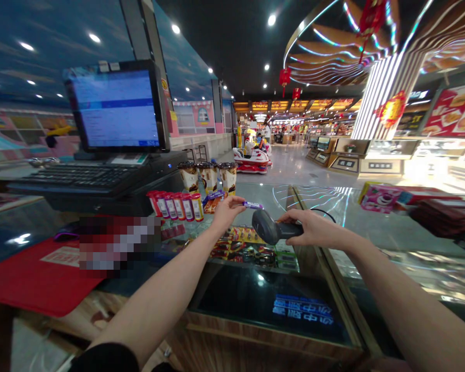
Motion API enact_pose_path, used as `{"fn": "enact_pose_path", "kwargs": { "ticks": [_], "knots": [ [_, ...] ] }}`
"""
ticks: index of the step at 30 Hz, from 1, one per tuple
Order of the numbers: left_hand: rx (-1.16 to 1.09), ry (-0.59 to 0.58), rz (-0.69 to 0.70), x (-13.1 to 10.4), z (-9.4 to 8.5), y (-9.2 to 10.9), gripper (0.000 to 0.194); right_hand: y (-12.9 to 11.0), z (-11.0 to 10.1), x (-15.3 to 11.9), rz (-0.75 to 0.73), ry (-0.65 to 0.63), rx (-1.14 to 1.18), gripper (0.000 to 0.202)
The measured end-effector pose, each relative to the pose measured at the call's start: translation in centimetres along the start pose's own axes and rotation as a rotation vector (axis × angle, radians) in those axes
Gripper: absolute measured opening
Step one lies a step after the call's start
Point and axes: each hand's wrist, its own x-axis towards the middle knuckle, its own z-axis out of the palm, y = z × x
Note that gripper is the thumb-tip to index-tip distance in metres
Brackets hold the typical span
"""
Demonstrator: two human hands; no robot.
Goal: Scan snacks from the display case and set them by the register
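My left hand (227, 213) is closed on one end of a small purple-wrapped snack stick (253, 205), held over the glass counter. Just right of it, my right hand (312, 227) grips the handle of a black barcode scanner (267, 227). The scanner's head points left, close to the purple stick but apart from it. Beyond my left hand stand several brown-and-cream cups (228, 176) with dark lids. A row of small red and purple tubes (177, 206) stands to the left, beside some loose purple and orange packets (213, 200).
A monitor (114, 108) and a black keyboard (77, 176) take up the counter's left side, with a red mat (34, 274) below. Wrapped packs lie under the glass. A pink box (380, 197) and dark red packages (439, 219) sit at the right.
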Motion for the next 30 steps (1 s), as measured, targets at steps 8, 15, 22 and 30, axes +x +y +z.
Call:
{"fn": "enact_pose_path", "kwargs": {
  "ticks": [8,15,22,30],
  "knots": [
    [-0.031,0.007,-0.005,0.1,-0.1,-0.2,0.028,1.0,1.0,-0.1,0.072,-0.087,0.031,0.051],
    [-0.041,0.006,-0.031,0.0,-0.1,0.0,0.027,1.4,1.3,-0.2,0.097,-0.137,0.058,0.055],
    [-0.064,0.038,-0.065,-0.1,-0.1,0.0,0.029,1.4,0.6,-0.4,0.12,-0.166,0.172,0.057],
    [-0.182,0.039,-0.124,-0.2,0.0,-0.2,0.033,4.2,1.3,2.0,0.189,0.112,0.313,0.035]
  ]
}}
